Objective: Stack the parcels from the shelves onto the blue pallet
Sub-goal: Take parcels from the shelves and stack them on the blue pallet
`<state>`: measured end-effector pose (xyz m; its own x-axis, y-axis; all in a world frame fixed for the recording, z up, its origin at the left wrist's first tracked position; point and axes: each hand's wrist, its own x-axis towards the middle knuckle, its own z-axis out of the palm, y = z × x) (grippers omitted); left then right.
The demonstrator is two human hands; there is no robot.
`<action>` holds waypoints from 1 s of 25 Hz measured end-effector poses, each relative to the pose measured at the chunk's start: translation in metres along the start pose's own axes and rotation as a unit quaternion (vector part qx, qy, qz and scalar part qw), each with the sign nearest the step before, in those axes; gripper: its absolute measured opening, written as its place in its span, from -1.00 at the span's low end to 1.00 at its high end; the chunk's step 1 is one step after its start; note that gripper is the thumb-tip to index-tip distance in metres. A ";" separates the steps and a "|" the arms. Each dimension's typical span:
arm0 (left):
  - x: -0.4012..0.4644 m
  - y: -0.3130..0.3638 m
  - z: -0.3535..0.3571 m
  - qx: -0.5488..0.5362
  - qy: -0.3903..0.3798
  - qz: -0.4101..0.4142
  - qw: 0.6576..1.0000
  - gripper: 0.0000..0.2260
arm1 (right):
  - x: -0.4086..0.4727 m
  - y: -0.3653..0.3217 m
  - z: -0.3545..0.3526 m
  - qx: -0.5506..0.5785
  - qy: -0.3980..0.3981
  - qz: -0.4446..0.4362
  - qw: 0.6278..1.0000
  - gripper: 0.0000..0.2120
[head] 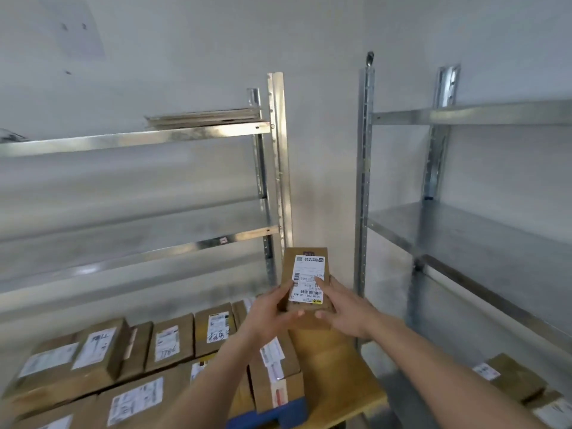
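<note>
While both hands hold it up in front of the bare gap between the two shelf units, I see the small brown parcel [305, 283] standing roughly upright, its white shipping label [308, 280] facing me. My left hand [272, 314] grips the parcel's left edge, thumb curled over the front beside the label and fingers wrapped underneath. My right hand [343, 308] grips the right edge, with the index finger [322, 284] laid straight across the label and the thumb [322, 315] pressing low on the front; the remaining fingers are hidden behind the cardboard, so I cannot tell how they lie. Below and left of the parcel, labelled cardboard parcels [173, 342] sit packed side by side on the blue pallet [272, 416] (only a corner of blue shows). Left of the parcel stands a metal shelf unit [136, 139] with flattened cardboard [204, 117] on its top level. Right of the parcel is a second metal shelf unit [470, 230], and two more labelled boxes [513, 379] rest on its lowest level
</note>
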<state>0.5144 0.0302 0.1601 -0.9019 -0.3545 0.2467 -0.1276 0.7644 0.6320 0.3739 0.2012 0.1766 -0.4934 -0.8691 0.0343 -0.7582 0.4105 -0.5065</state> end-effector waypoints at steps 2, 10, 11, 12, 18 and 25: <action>-0.025 -0.007 -0.042 0.022 0.026 -0.016 0.999 -0.35 | 0.009 -0.043 0.002 -0.004 -0.007 -0.029 1.000 -0.16; -0.132 -0.054 -0.182 0.060 0.132 -0.083 0.986 -0.35 | 0.042 -0.218 0.044 -0.026 -0.032 -0.134 0.990 -0.18; -0.145 -0.061 -0.196 0.065 0.134 -0.093 0.984 -0.35 | 0.045 -0.236 0.051 -0.025 -0.041 -0.137 0.989 -0.18; -0.159 -0.072 -0.210 0.071 0.138 -0.098 0.983 -0.35 | 0.047 -0.255 0.062 -0.025 -0.051 -0.142 0.988 -0.18; -0.225 -0.130 -0.274 0.087 0.139 -0.127 0.978 -0.35 | 0.058 -0.343 0.124 -0.039 -0.080 -0.155 0.984 -0.18; -0.258 -0.193 -0.283 0.050 0.109 -0.139 0.983 -0.38 | 0.070 -0.370 0.186 -0.046 -0.105 -0.127 0.985 -0.19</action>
<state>0.8883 -0.1783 0.1826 -0.7183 -0.6557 0.2327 -0.4069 0.6672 0.6239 0.6993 -0.0629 0.2059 -0.1906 -0.9811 -0.0336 -0.8862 0.1867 -0.4240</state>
